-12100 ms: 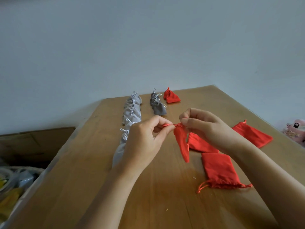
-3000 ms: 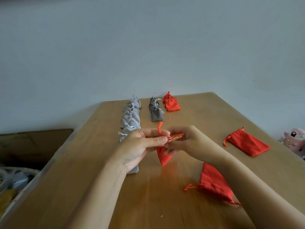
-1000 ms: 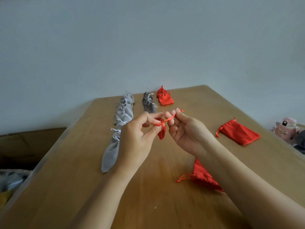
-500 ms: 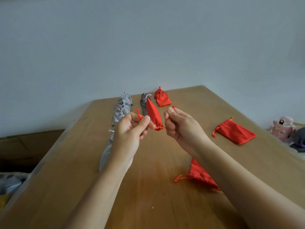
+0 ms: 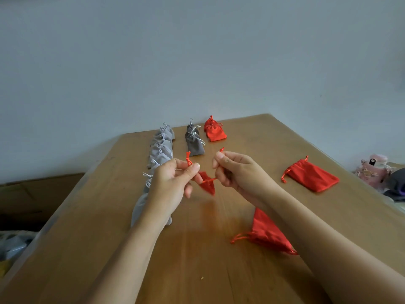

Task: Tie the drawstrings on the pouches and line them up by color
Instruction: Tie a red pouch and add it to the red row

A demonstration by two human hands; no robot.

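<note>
Our left grip [image 5: 173,183] pinches one end of the red cord [image 5: 188,160] between thumb and forefinger; our right grip [image 5: 238,174] curls its fingers round the other end. Between them the small red pouch [image 5: 208,185] hangs, blurred, above the bench [image 5: 197,270]. Beyond lie three rows: light grey pouches [image 5: 161,150], dark grey pouches [image 5: 194,143] and tied red pouches [image 5: 213,131]. Two untied pouches lie flat on the right: the far pouch [image 5: 311,176] well apart, the near pouch [image 5: 267,233] beside our right forearm.
</note>
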